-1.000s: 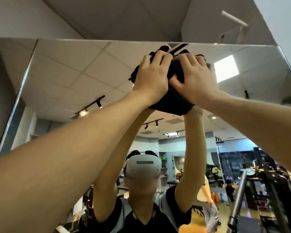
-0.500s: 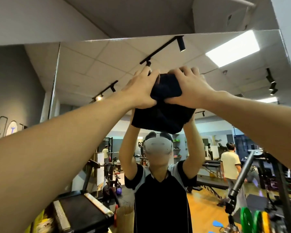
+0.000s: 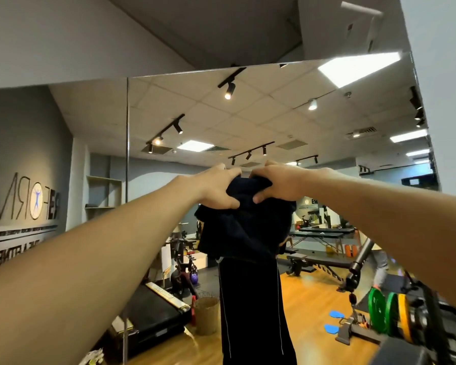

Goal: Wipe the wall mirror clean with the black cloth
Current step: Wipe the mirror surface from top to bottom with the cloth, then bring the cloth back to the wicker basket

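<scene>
Both arms stretched forward and slightly up, bare forearms converging at centre frame. Left hand (image 3: 216,188) laid over the upper left of the black cloth (image 3: 244,222), fingers curled down into the fabric, thumb tucked beneath: a clenched grip on the cloth. Right hand (image 3: 279,184) mirrored on the upper right, knuckles up, thumb tip pressed into a fold, also a clenched grip grasping the cloth. Hands just beside each other, nearly touching across the top of the bundle.

Black cloth bunched and thick, soft and matte with deep folds, hanging below the hands in a loose, rumpled mass, held against the wall mirror (image 3: 274,114) around its middle height. Whether the whole cloth lies flat on the glass cannot be told.

Wall mirror large, smooth and glossy, made of panels with a thin vertical seam (image 3: 127,138) left of centre and a straight top edge under a grey matte ceiling recess. Reflected in the glass: white square ceiling tiles, black track spotlights, bright rectangular light panels, a warm wooden floor, black padded benches, a treadmill (image 3: 153,309), round green and yellow weight plates (image 3: 387,312) at lower right, reversed lettering on a grey wall at left, and dark trousers with thin pale side stripes below the cloth.
</scene>
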Tool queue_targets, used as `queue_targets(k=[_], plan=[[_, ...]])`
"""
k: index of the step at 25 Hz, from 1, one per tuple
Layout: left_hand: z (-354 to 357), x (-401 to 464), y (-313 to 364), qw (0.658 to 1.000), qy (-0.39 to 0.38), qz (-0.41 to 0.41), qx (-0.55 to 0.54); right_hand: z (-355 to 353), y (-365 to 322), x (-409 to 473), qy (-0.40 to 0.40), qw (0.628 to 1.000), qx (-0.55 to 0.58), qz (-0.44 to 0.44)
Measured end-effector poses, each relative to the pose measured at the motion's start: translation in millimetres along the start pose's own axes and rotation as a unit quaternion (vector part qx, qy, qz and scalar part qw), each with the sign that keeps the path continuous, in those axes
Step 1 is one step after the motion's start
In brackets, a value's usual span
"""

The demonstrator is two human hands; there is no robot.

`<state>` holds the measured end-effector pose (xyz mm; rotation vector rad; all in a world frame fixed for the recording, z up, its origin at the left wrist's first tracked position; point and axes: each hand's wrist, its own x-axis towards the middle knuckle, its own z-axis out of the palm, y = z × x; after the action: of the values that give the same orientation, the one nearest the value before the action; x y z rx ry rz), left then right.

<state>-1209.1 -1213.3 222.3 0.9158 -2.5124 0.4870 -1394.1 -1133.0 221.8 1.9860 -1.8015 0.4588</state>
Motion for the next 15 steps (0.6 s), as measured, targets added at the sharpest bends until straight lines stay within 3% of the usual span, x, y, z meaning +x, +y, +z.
queue_targets(k=[10,15], plan=[[-59,-131,41,0.99,-0.047,-0.106,-0.076,-26,-67,-75,-0.032,0.988,0.1,-0.113],[-71,-201,71,0.985,-0.062,-0.143,-0.072,-30,-102,-116,-0.049,0.986,0.076,-0.141]])
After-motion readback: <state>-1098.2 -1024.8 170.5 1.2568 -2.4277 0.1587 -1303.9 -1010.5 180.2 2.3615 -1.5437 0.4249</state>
